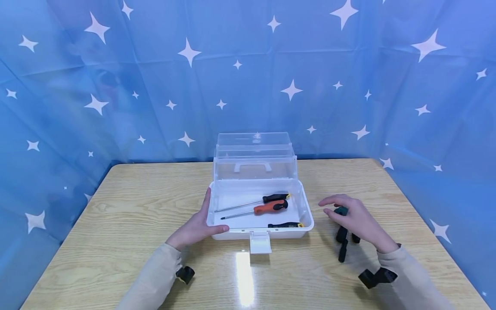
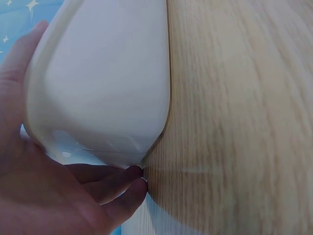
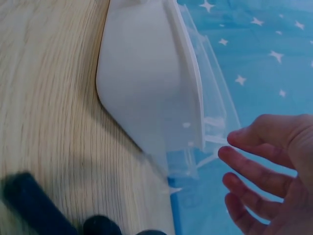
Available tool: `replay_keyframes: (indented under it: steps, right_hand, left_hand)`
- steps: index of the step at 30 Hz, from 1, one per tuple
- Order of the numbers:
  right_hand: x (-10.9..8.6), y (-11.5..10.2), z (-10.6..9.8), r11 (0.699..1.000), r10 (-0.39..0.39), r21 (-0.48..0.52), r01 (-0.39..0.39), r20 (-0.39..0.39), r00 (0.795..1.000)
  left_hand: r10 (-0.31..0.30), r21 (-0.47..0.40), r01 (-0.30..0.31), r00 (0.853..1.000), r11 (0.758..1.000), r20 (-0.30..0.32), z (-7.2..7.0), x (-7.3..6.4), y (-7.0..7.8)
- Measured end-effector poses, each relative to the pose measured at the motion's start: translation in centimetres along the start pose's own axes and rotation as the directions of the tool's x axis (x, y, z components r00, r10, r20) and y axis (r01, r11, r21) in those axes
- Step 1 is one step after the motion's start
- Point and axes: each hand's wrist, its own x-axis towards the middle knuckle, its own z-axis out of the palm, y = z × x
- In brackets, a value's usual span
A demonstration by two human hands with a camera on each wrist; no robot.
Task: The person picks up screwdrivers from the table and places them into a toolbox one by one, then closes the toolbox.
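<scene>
A white plastic toolbox (image 1: 260,234) stands on the table with its clear lid (image 1: 255,165) raised. My left hand (image 1: 195,228) grips its left end, thumb over the front rim and fingers along the side wall. Inside lie an orange-and-black screwdriver (image 1: 267,207), a black screwdriver with a yellow end (image 1: 276,197) and another black-and-yellow handle (image 1: 284,224) near the front wall. To the right of the box, my right hand (image 1: 358,219) hovers with loosely bent fingers and holds nothing. Beneath it are dark tools (image 1: 342,249), one with a green part; the hand partly hides them.
The box's white latch (image 1: 260,243) hangs down at the front. A wooden table (image 1: 128,224) carries everything, and a blue star-patterned curtain (image 1: 155,77) hangs behind and along both sides. Small black devices (image 1: 185,274) sit at both wrists.
</scene>
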Motion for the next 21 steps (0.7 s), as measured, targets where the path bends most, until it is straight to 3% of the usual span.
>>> replay_keyframes:
  steps: [8,21]
  right_hand:
    - [-0.2,0.2,-0.5,1.000,-0.008,-0.011,0.009,0.062,0.998]
    - [-0.5,1.7,-1.2,0.998,0.067,-0.013,-0.066,0.181,0.981]
  left_hand:
    - [-0.015,0.004,0.015,1.000,1.000,-0.008,0.0,0.0,0.0]
    - [-0.007,-0.010,0.007,1.000,1.000,-0.004,0.1,0.0,0.2]
